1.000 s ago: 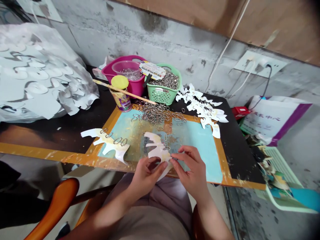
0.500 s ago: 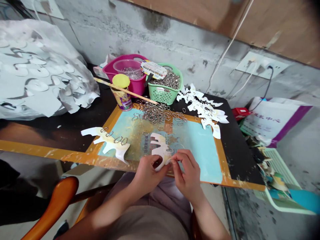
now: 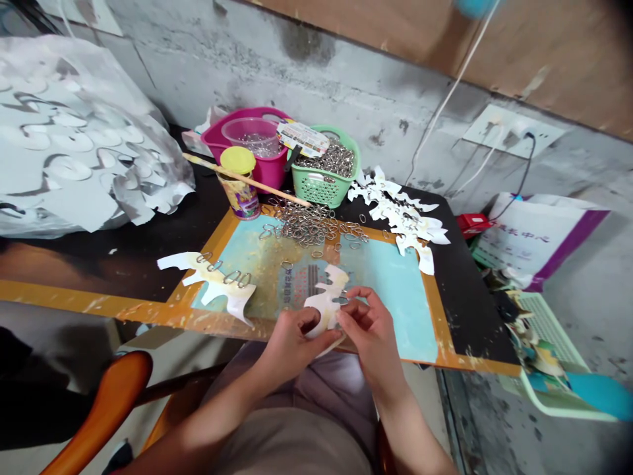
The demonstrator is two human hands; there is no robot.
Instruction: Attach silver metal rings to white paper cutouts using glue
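Observation:
My left hand [image 3: 291,340] is closed on the lower part of a white cut-out piece [image 3: 324,307] with a notched outline and yellowish smears. At the piece's right edge, the bent fingers and thumb of my right hand [image 3: 368,320] grip it. Beside my right fingertips, a metal ring [image 3: 341,299] sits at that edge. To the left lies another white cut-out [image 3: 227,290], with several metal rings along it. A heap of loose metal rings [image 3: 311,224] is spread beyond my hands.
A stick [image 3: 247,179] lies across a yellow-lidded cup [image 3: 242,198]. Behind are a pink basket [image 3: 274,173] and a green basket [image 3: 324,188] of metal pieces. White cut-outs [image 3: 405,214] are piled at right. A large bag [image 3: 74,145] stands left; a chair arm [image 3: 103,409] is below.
The held cut-out has turned, its upper end swinging to the right. My right fingers have shifted up along its right edge towards the metal ring. My left hand stays nearly in place.

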